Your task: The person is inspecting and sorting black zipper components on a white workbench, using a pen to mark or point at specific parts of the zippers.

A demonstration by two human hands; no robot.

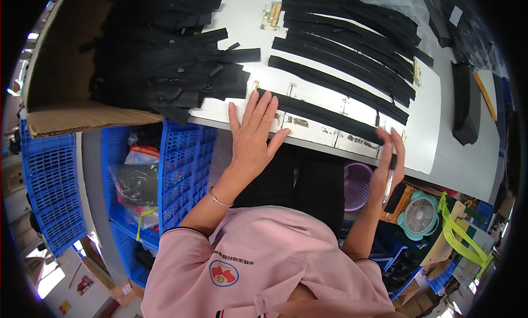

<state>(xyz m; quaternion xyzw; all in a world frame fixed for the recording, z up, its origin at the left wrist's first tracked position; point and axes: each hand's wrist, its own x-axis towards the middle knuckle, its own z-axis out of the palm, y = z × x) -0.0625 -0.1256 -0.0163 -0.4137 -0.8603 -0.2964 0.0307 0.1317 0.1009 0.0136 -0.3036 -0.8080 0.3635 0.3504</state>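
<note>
Across a white board (423, 136) lies a black fabric strip (329, 119), nearest me among several similar ones. My left hand (254, 125) rests flat with fingers stretched out, its fingertips on the strip's left end. At the right end of the same strip is my right hand (389, 158), fingers bent around a slim black-and-silver pen-like tool (391, 178). Its tip is hard to make out. Farther off, more black strips (346, 54) lie side by side on the board. A thick heap of black strips with small pulls, like zippers (165, 70), sits to the left.
An open cardboard box (93, 119) stands behind the heap. Blue plastic crates (187, 169) sit below the table at left. Under the right side are a purple basket (357, 186) and a small teal fan (421, 214). A long black block (465, 106) lies at far right.
</note>
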